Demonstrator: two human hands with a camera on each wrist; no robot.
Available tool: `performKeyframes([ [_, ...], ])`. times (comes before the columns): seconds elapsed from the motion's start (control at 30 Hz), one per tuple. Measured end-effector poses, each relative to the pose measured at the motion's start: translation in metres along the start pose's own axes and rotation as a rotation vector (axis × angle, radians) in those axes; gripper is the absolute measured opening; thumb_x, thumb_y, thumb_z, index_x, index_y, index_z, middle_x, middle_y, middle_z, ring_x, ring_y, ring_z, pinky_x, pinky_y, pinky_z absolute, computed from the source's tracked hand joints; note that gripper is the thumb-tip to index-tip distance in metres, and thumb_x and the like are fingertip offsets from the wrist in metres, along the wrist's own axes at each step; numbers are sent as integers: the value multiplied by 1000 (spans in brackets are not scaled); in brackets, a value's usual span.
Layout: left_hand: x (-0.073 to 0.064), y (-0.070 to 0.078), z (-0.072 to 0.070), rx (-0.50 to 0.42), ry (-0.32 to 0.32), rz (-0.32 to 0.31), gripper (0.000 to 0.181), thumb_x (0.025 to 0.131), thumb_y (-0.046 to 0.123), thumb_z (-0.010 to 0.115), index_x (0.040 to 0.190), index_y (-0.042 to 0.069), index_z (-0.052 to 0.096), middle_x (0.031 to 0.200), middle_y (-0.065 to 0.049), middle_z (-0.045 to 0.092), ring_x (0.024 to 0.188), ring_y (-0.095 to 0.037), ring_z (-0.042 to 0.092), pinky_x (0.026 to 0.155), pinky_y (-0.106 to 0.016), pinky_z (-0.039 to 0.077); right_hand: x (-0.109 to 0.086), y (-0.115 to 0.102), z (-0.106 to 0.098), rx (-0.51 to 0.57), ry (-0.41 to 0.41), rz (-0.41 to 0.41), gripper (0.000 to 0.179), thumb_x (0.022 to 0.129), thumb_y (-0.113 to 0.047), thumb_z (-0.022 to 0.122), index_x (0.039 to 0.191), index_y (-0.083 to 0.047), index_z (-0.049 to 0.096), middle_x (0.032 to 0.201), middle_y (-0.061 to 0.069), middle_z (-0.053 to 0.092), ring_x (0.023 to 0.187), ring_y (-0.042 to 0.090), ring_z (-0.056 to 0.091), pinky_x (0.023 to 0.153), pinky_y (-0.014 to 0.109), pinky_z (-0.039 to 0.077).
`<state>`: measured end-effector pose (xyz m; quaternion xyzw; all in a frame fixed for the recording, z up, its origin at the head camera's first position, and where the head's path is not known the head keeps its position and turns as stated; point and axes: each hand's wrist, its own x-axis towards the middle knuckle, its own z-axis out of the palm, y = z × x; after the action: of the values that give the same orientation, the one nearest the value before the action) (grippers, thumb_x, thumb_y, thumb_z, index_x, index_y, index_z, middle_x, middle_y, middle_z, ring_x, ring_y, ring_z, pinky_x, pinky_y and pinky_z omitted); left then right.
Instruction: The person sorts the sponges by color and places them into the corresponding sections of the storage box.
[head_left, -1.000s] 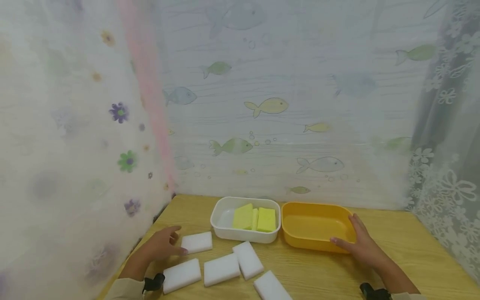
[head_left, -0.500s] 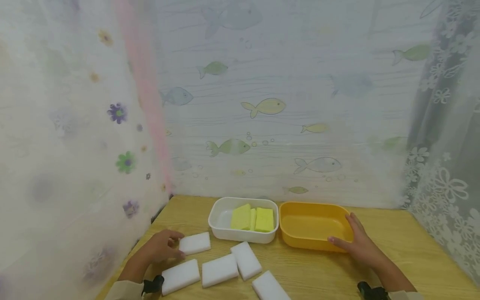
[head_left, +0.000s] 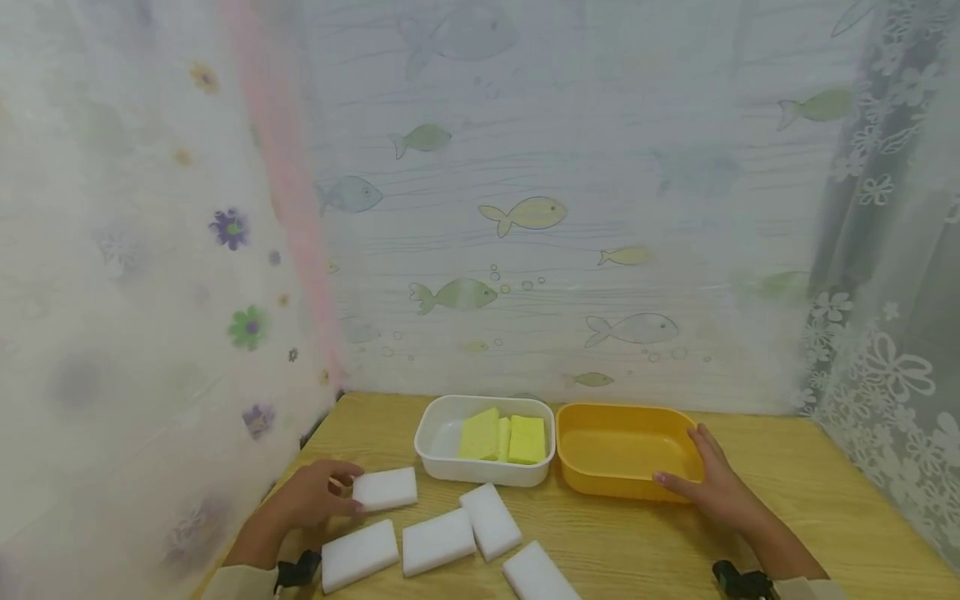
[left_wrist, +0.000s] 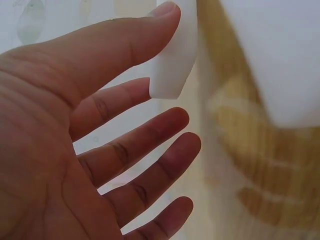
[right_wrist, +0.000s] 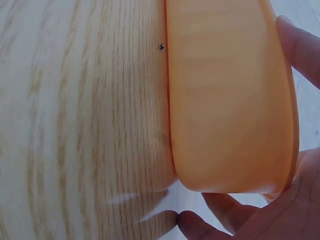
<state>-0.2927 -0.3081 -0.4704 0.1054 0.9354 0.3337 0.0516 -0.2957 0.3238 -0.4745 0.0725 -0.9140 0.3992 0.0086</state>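
Observation:
My left hand [head_left: 318,493] pinches the left end of a white sponge block [head_left: 386,489] between thumb and index finger. In the left wrist view the thumb lies on the block's [left_wrist: 172,65] near face, and the other fingers are spread apart below it. My right hand [head_left: 716,483] holds the right end of an orange plastic tub [head_left: 622,483], its thumb at the front rim and its fingers around the end wall. The right wrist view shows the tub's [right_wrist: 230,100] outer wall, with the fingers wrapped about its corner and rim.
Beside the orange tub stands a white tub [head_left: 483,473] with yellow sponges [head_left: 527,440] in its right part. Several more white blocks [head_left: 438,542] lie on the wooden table [head_left: 630,550] in front. A fish-patterned curtain [head_left: 525,333] hangs behind, a flowered one at left.
My left thumb and index finger have come onto the white block's left end, and the block has shifted slightly left. The right hand stays on the orange tub. The view has turned a little.

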Motion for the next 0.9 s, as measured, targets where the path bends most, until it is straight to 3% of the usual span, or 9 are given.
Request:
performKeyframes([
  [0.43,0,20,-13,5,-3,80,64,80,36,90,134,8,68,122,-13,71,109,-37,69,83,-46,60,2,3,1,10,-14,21,112,96,-43,73,163,7,-1,166,34,-18,149,64,-5,110,83,11],
  [0.67,10,30,-7,11,-28,145,60,81,39,89,131,12,69,128,-12,70,112,-38,68,86,-48,59,2,5,4,1,-14,19,111,96,-43,73,163,7,0,167,34,-17,149,65,-3,109,83,13],
  [0.9,17,45,1,36,-35,228,52,80,36,89,124,14,72,120,-8,72,105,-32,70,82,-44,59,4,6,3,-15,-5,31,112,96,-45,72,164,4,-1,167,32,-17,149,64,-2,110,83,13],
])
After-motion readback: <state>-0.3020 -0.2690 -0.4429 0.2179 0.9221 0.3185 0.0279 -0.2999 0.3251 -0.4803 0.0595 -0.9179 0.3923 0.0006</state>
